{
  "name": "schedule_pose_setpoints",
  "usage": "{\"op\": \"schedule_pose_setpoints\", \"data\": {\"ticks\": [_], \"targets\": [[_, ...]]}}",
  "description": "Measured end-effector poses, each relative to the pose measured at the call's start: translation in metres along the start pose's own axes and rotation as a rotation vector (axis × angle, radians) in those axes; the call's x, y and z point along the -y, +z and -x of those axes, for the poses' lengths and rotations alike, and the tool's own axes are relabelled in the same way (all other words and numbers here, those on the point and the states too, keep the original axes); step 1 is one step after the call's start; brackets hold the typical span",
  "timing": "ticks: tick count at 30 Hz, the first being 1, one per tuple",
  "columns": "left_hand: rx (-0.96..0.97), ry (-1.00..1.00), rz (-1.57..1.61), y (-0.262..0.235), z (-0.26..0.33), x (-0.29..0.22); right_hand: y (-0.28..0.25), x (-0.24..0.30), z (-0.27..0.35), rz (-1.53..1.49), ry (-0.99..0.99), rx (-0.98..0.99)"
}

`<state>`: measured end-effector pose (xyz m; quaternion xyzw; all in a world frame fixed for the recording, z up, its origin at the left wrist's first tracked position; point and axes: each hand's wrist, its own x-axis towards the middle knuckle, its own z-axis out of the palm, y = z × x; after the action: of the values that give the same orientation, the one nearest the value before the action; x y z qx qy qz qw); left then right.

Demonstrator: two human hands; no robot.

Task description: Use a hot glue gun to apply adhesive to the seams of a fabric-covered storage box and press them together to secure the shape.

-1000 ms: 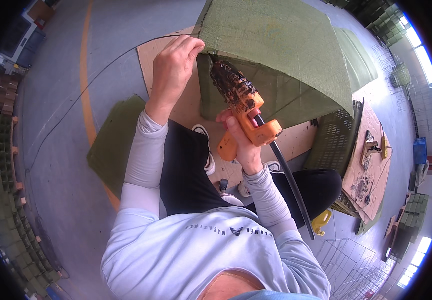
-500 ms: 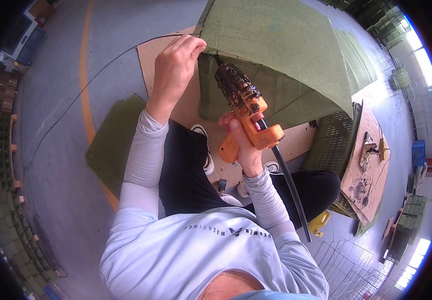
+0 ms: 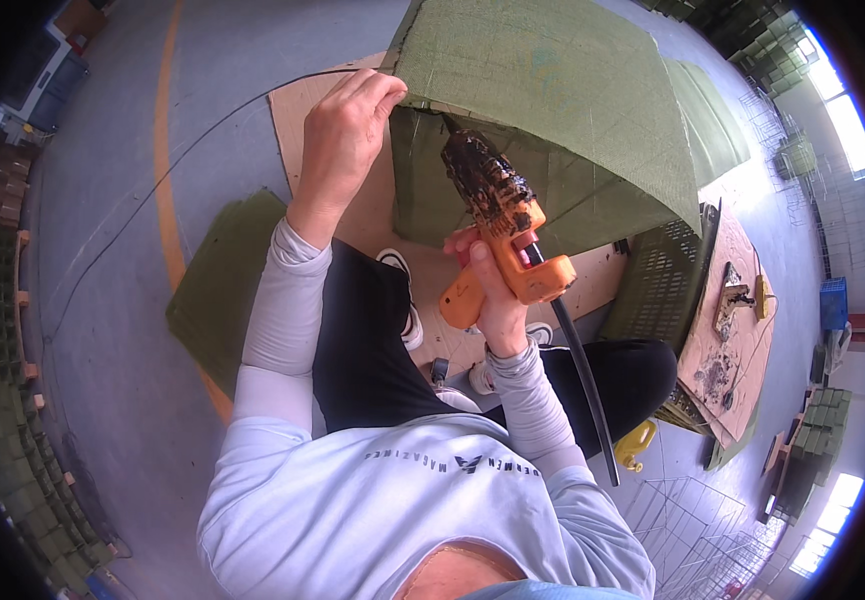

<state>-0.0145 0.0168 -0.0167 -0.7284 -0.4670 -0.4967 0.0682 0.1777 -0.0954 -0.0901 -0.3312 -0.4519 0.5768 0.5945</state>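
Note:
My right hand [image 3: 496, 295] is closed round an orange hot glue gun [image 3: 513, 225], its front half caked in dark glue. A black glue stick [image 3: 590, 385] trails out of its back end. The gun's nozzle points up at the near edge of a box-shaped frame covered in green mesh [image 3: 543, 85]. With pinched fingers, my left hand [image 3: 346, 135] grips the left corner of that mesh edge. The nozzle tip sits a little right of those fingers, close under the edge; whether it touches is hard to see.
Cardboard [image 3: 298, 120] lies under the mesh frame. At right a green plastic crate [image 3: 653, 285] stands beside a glue-stained board [image 3: 738, 340]. A yellow container [image 3: 637, 445] and wire frames [image 3: 703, 525] are on the floor. A dark cable [image 3: 153, 185] crosses the floor at left, near a green panel [image 3: 223, 285].
The glue gun has slid slightly right along the mesh edge, away from my left fingers. My left hand keeps its pinch on the corner.

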Motion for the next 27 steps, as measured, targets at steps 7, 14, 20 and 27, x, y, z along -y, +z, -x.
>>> {"op": "schedule_pose_setpoints", "data": {"ticks": [7,14,20,27], "targets": [[0.029,-0.028,0.005,-0.001,0.000,-0.002,0.000,0.003,0.001,-0.025,-0.009,-0.024],[-0.009,0.003,0.014,0.001,0.000,0.001,0.002,0.001,0.000,-0.058,-0.038,-0.025],[0.011,-0.014,0.009,-0.001,0.001,0.000,0.012,0.002,-0.006,-0.030,-0.008,0.008],[0.016,-0.011,0.008,-0.001,0.001,0.000,0.001,0.001,0.001,-0.029,-0.024,-0.033]]}}
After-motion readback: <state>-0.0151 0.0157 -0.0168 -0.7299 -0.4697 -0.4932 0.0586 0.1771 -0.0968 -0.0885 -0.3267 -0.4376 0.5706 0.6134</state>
